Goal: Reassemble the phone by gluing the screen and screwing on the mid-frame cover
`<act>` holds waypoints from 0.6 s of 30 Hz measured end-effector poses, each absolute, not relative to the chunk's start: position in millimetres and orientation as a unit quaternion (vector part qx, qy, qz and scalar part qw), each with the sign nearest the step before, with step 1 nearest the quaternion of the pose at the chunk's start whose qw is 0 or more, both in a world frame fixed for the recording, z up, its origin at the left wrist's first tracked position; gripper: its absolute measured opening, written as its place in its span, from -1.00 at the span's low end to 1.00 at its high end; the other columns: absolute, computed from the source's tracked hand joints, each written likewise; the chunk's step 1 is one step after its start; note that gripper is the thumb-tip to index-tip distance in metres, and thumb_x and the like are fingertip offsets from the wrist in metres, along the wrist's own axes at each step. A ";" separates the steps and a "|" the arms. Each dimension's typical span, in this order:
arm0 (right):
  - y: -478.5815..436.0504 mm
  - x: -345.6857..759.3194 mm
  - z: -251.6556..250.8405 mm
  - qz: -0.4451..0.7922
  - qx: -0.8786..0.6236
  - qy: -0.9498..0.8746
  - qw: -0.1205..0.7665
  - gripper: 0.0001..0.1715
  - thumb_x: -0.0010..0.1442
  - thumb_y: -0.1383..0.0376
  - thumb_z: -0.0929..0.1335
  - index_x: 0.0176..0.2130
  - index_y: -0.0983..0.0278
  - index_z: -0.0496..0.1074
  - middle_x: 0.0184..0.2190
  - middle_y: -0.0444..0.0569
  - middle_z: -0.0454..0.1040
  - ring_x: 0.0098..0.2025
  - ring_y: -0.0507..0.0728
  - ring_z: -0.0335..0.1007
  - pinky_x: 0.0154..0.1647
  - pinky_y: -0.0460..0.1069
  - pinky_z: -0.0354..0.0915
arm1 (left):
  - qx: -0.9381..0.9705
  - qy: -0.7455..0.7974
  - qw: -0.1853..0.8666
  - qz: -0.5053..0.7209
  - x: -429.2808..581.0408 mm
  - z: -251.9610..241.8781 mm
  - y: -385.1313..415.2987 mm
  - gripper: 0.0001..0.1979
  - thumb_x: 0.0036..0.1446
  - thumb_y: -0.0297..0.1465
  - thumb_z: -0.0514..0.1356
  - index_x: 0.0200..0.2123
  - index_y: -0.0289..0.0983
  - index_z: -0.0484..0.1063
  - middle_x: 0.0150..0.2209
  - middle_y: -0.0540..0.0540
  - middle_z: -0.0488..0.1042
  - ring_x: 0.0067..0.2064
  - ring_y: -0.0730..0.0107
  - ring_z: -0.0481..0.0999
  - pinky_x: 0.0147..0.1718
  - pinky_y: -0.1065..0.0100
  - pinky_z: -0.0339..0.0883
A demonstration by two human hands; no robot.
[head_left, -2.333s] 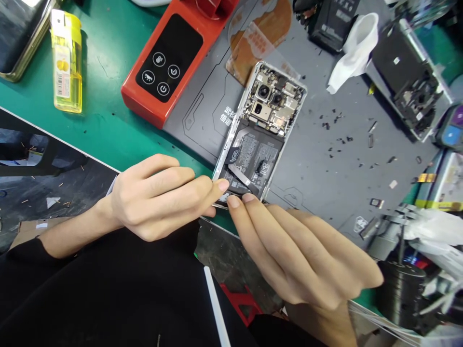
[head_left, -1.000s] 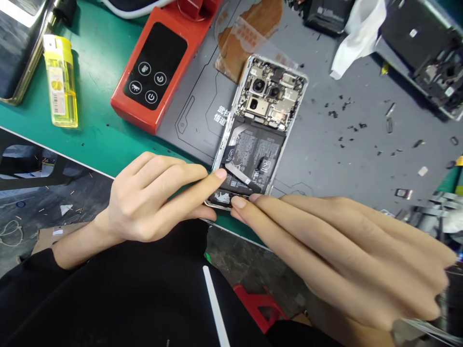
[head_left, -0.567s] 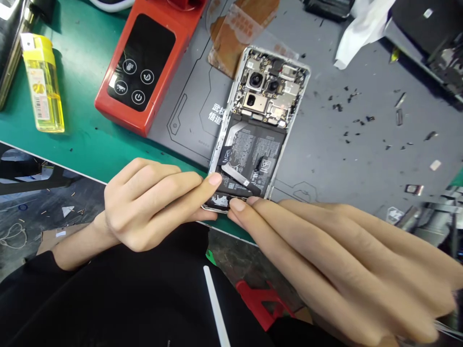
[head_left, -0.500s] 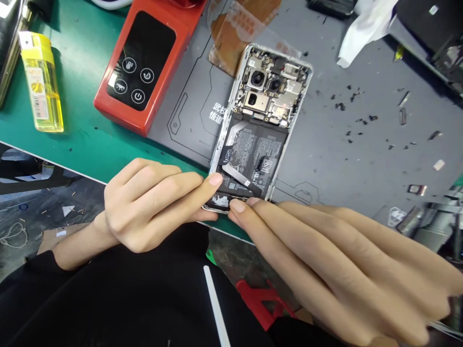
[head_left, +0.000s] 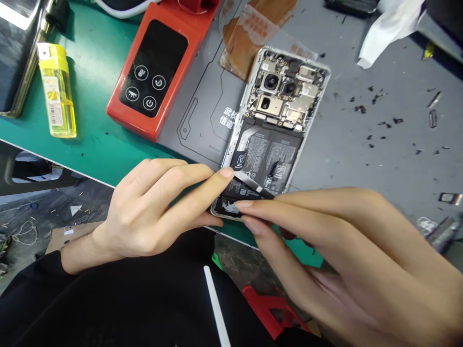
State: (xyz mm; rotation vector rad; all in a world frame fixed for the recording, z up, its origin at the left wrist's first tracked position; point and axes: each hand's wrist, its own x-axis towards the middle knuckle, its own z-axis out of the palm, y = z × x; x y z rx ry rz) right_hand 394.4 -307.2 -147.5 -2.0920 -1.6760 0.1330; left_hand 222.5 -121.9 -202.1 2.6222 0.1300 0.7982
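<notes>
An opened smartphone [head_left: 265,144] lies tilted on the grey mat, its lower end reaching over the green table's front edge. Its back cover is off, showing the cameras, circuit board and a black battery with a silver flex cable. My left hand [head_left: 155,207] holds the lower left side, thumb and index finger on the frame and the other fingers curled. At the bottom end, my right hand [head_left: 325,241] has a fingertip on the black lower part and the thumb at the bottom edge, pinching it. Its other fingers partly cover the lower right corner.
A red device [head_left: 155,72] with a black touch panel stands left of the phone. Further left is a yellow lighter [head_left: 58,96]. Behind the phone lies a brown sheet [head_left: 238,48] under clear film. Small black scraps [head_left: 361,108] are scattered on the right, near white tissue [head_left: 387,33].
The view has shifted, so the table items appear further right. My right hand has turned, its thumb now lower and apart from the index finger. My left hand keeps its hold on the smartphone.
</notes>
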 end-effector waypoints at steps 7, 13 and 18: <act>-294.8 390.7 -149.3 0.056 -0.752 -0.621 0.213 -0.66 0.46 0.48 0.45 0.08 0.09 0.62 -0.19 -0.14 0.68 -0.33 0.03 0.58 -0.35 -0.03 0.48 | 0.938 -0.020 0.158 0.306 222.7 -206.0 -111.0 -0.62 0.53 -0.23 0.39 0.19 -0.42 0.66 -0.05 -0.18 0.78 -0.04 0.23 0.79 -0.12 0.24 0.70; -290.5 389.7 -138.1 0.042 -0.740 -0.649 0.172 -0.73 0.47 0.51 0.46 0.05 0.19 0.59 -0.22 -0.13 0.69 -0.34 0.01 0.59 -0.32 -0.05 0.45 | 0.930 -0.038 0.124 0.343 225.7 -210.3 -111.1 -0.78 0.56 -0.30 0.35 0.06 -0.34 0.69 -0.06 -0.13 0.79 -0.10 0.26 0.81 -0.29 0.25 0.70; -281.1 389.5 -127.8 0.065 -0.737 -0.661 0.127 -0.86 0.57 0.44 0.39 0.05 0.25 0.54 -0.22 -0.12 0.69 -0.36 -0.02 0.57 -0.36 -0.03 0.37 | 0.929 -0.038 0.134 0.342 225.2 -211.5 -113.5 -0.81 0.51 -0.35 0.39 0.08 -0.31 0.68 -0.03 -0.14 0.78 -0.08 0.22 0.81 -0.27 0.21 0.75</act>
